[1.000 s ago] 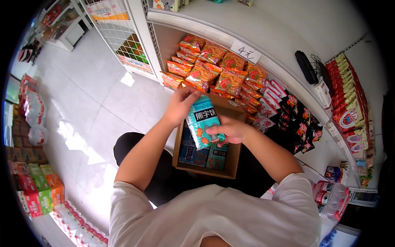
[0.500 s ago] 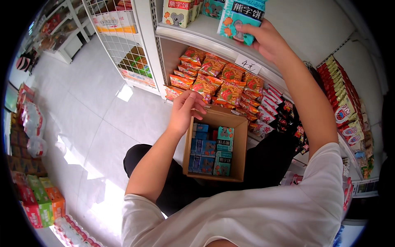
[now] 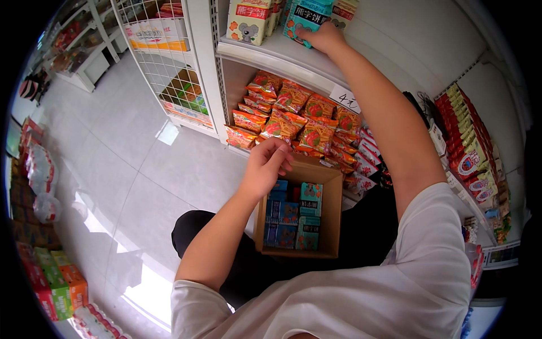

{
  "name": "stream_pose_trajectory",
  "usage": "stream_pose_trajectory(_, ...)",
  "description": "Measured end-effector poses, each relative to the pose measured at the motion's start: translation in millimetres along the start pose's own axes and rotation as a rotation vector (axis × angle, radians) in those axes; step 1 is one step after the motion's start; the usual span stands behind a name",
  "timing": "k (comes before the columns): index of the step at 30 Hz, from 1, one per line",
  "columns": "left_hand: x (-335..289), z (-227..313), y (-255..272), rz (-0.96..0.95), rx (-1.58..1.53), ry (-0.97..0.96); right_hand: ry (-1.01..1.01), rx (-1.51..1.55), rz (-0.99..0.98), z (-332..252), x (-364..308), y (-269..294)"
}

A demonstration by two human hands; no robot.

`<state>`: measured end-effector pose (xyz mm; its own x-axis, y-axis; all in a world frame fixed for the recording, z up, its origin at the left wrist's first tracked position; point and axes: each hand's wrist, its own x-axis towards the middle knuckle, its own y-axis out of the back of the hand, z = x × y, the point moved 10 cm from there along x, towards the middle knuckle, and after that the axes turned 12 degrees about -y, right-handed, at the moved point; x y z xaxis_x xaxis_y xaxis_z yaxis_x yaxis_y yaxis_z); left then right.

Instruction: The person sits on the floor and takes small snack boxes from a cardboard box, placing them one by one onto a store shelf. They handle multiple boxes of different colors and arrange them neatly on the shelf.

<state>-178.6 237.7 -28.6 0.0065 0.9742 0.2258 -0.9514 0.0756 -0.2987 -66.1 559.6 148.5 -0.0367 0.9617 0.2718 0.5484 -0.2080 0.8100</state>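
My right hand (image 3: 323, 38) is closed on the front of a teal biscuit box (image 3: 305, 18) with a koala picture, which stands on the upper shelf (image 3: 271, 52). A cream koala box (image 3: 246, 22) is to its left, and another cream box (image 3: 344, 12) shows just behind my fingers. My left hand (image 3: 266, 168) hovers at the far left corner of a brown carton (image 3: 332, 217), its fingers loosely bent and apart, holding nothing. Inside the carton lie blue boxes (image 3: 281, 213) and teal boxes (image 3: 310, 200). The carton rests by my dark-clothed legs.
Orange snack bags (image 3: 284, 125) fill the lower shelf under a white price card (image 3: 344, 98). At left is a white wire rack (image 3: 152, 62). Red and yellow packets (image 3: 471, 141) line the right shelf. Coloured cartons (image 3: 53, 285) stand on the floor at lower left.
My right hand has moved left and back with the teal box, from in front of the shelf edge to standing on the shelf. My left hand has shifted slightly nearer the carton.
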Motion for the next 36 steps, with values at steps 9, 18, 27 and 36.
stream_pose_trajectory(9, 10, -8, -3, -0.030, 0.017, 0.025, -0.017, -0.045, 0.045, -13, 7, -2)
stream_pose_trajectory(18, 15, -15, -17, -0.042, 0.040, 0.060, -0.060, -0.037, 0.153, -13, -11, 11)
stream_pose_trajectory(27, 23, -53, -22, -0.081, 0.264, 0.017, 0.246, 0.150, 0.154, -23, -72, 66)
stream_pose_trajectory(36, -6, -141, -90, -0.485, 0.747, 0.059, 0.033, 0.487, -0.331, 151, -272, 28)
